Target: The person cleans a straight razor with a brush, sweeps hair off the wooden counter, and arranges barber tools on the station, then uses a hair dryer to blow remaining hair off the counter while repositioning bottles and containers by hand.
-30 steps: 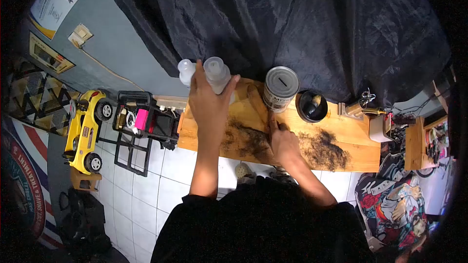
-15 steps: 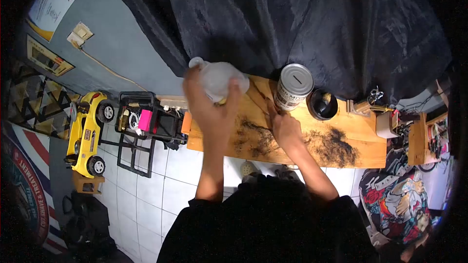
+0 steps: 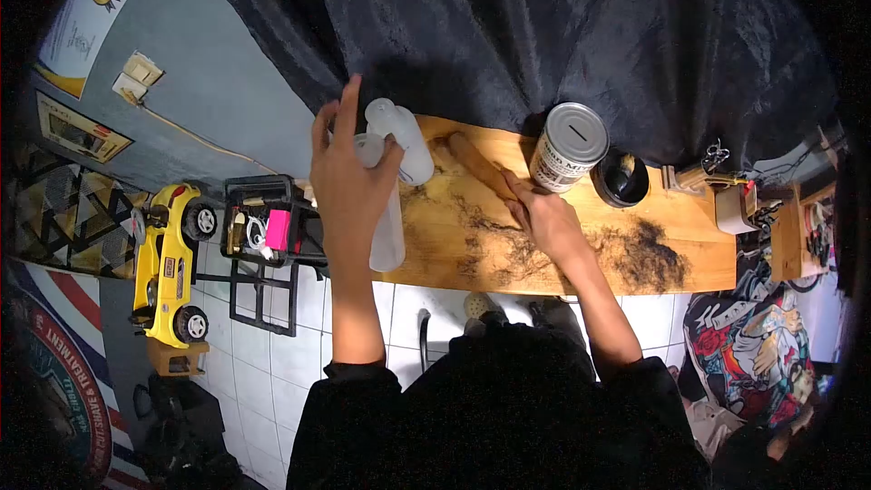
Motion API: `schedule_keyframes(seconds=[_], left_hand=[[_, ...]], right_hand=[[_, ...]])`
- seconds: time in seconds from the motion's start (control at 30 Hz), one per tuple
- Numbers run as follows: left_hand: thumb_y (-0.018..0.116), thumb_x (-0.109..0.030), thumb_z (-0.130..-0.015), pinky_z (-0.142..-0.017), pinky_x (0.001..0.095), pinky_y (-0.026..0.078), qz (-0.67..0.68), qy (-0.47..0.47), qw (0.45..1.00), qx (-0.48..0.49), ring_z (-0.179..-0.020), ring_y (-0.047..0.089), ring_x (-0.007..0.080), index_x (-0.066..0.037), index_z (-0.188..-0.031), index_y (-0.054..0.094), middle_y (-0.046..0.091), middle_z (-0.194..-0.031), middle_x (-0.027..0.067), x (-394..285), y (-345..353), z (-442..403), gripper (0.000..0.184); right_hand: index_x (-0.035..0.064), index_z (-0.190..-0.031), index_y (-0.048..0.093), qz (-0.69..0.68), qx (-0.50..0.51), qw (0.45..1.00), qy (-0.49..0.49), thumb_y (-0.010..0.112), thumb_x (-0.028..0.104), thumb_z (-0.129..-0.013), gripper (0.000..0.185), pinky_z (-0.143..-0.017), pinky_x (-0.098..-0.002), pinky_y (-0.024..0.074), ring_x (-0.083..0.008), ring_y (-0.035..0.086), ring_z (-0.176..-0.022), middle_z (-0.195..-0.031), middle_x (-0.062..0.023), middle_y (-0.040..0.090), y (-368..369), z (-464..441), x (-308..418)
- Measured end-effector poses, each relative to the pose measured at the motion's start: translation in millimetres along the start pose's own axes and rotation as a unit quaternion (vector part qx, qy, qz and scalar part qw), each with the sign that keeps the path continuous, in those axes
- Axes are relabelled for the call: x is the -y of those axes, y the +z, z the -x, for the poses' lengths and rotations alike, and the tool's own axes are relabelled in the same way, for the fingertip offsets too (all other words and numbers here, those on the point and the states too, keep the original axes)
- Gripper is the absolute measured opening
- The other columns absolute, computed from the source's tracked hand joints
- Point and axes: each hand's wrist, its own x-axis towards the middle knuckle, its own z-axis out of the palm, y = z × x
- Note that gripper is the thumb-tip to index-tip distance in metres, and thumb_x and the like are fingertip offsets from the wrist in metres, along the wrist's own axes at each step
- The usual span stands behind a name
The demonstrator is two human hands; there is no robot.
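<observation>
Left fingers (image 3: 347, 122) grasping near bottle (image 3: 390, 236), now shifted closer; right fingers (image 3: 518, 184) still gripping brown tool (image 3: 476, 163).

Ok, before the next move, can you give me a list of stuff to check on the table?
1. Right hand on the brown tool: ok, its fingers are at the near end.
2. Left hand gripping the near bottle firmly: cannot tell, the hand covers part of it.
3. Table free of hair: not ok, dark clippings are scattered on it.
4. Can standing upright: ok, just beyond the right hand.
5. Black bowl clear of the hands: ok, it sits beside the can and neither hand touches it.
</observation>
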Motion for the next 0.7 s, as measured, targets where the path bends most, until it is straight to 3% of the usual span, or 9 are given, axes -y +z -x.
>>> schedule_keyframes(seconds=[0.07, 0.13, 0.2, 0.27, 0.4, 0.5, 0.6, 0.67, 0.7], left_hand=[[0.071, -0.031, -0.076, -0.091, 0.0440, 0.047, -0.047, 0.020, 0.998, 0.034, -0.104, 0.059, 0.0410, -0.014, -0.130, 0.053, 0.053, -0.127, 0.0243, -0.3, 6.8, -6.2, 0.060], [0.070, -0.035, -0.077, -0.091, 0.0445, 0.046, -0.057, -0.014, 0.994, 0.088, -0.107, 0.057, 0.0418, -0.014, -0.131, 0.052, 0.053, -0.126, 0.0250, 3.1, 11.2, -13.4, 0.060], [0.068, -0.038, -0.078, -0.091, 0.0449, 0.046, -0.065, -0.045, 0.987, 0.141, -0.109, 0.056, 0.0427, -0.015, -0.131, 0.052, 0.053, -0.126, 0.0258, 3.3, 14.0, -21.0, 0.060], [0.065, -0.042, -0.081, -0.079, 0.0459, 0.052, -0.119, -0.058, 0.972, 0.195, -0.099, 0.062, 0.0391, -0.016, -0.128, 0.054, 0.063, -0.110, 0.0215, -1.8, 11.8, -27.5, 0.055], [0.062, -0.049, -0.082, -0.084, 0.0473, 0.049, -0.094, -0.118, 0.966, 0.210, -0.098, 0.063, 0.0384, -0.011, -0.121, 0.060, 0.067, -0.101, 0.0204, -3.4, 5.6, -26.4, 0.054], [0.065, -0.040, -0.083, -0.070, 0.0458, 0.053, -0.080, -0.024, 0.992, 0.100, -0.082, 0.066, 0.0398, -0.008, -0.112, 0.064, 0.069, -0.089, 0.0183, 10.4, 0.3, -1.4, 0.043], [0.068, -0.031, -0.084, -0.067, 0.0404, 0.053, -0.001, -0.018, 0.999, 0.044, -0.073, 0.069, 0.0319, -0.003, -0.108, 0.065, 0.068, -0.085, 0.0198, 18.1, -24.5, 18.5, 0.037], [0.071, -0.022, -0.082, -0.066, 0.0321, 0.051, 0.026, -0.013, 0.999, -0.042, -0.068, 0.066, 0.0184, 0.001, -0.106, 0.065, 0.068, -0.081, 0.0189, 15.7, -53.4, 21.9, 0.033], [0.071, -0.022, -0.082, -0.066, 0.0321, 0.051, 0.024, -0.013, 0.999, -0.041, -0.068, 0.066, 0.0184, 0.001, -0.106, 0.065, 0.068, -0.081, 0.0189, 14.9, -65.8, 19.0, 0.033]], right_hand=[[0.0140, -0.129, 0.052, -0.019, -0.030, 0.998, -0.057, 0.056, 0.022, -0.090, 0.041, -0.069, -0.0489, 0.0470, -0.0437, 0.060, -0.076, -0.081, -0.0264, 0.062, 5.8, 2.0, -8.6], [0.0130, -0.117, 0.060, -0.018, 0.036, 0.998, -0.050, 0.056, 0.022, -0.090, 0.029, -0.068, -0.0481, 0.0489, -0.0418, 0.061, -0.073, -0.079, -0.0220, 0.064, -9.5, 7.1, -0.8], [0.0135, -0.122, 0.057, -0.016, 0.034, 0.999, -0.025, 0.057, 0.023, -0.089, 0.034, -0.068, -0.0483, 0.0481, -0.0427, 0.060, -0.075, -0.081, -0.0239, 0.063, -13.8, 5.9, 3.8], [0.0140, -0.128, 0.055, -0.015, 0.032, 0.999, 0.002, 0.058, 0.023, -0.089, 0.040, -0.068, -0.0484, 0.0473, -0.0436, 0.060, -0.077, -0.082, -0.0259, 0.062, -11.5, 5.0, 5.0], [0.0144, -0.128, 0.055, 0.018, -0.002, 1.000, 0.016, 0.058, 0.025, -0.089, 0.040, -0.066, -0.0481, 0.0486, -0.0434, 0.060, -0.072, -0.078, -0.0256, 0.062, -5.0, -4.3, 10.0], [0.0143, -0.127, 0.055, 0.034, -0.018, 0.999, -0.015, 0.057, 0.027, -0.090, 0.039, -0.065, -0.0473, 0.0496, -0.0428, 0.061, -0.070, -0.074, -0.0250, 0.062, 15.5, -17.6, 0.3], [0.0146, -0.126, 0.056, 0.075, 0.025, 0.997, -0.026, 0.056, 0.030, -0.091, 0.038, -0.064, -0.0459, 0.0503, -0.0411, 0.062, -0.069, -0.073, -0.0230, 0.063, 28.7, -38.1, 3.2], [0.0167, -0.124, 0.059, 0.072, 0.064, 0.994, -0.054, 0.054, 0.034, -0.092, 0.036, -0.067, -0.0439, 0.0506, -0.0370, 0.063, -0.074, -0.079, -0.0190, 0.065, 45.4, -52.6, -8.4], [0.0167, -0.124, 0.059, 0.070, 0.065, 0.994, -0.054, 0.054, 0.034, -0.092, 0.036, -0.067, -0.0439, 0.0506, -0.0370, 0.063, -0.074, -0.079, -0.0190, 0.065, 43.1, -52.4, -6.1]])
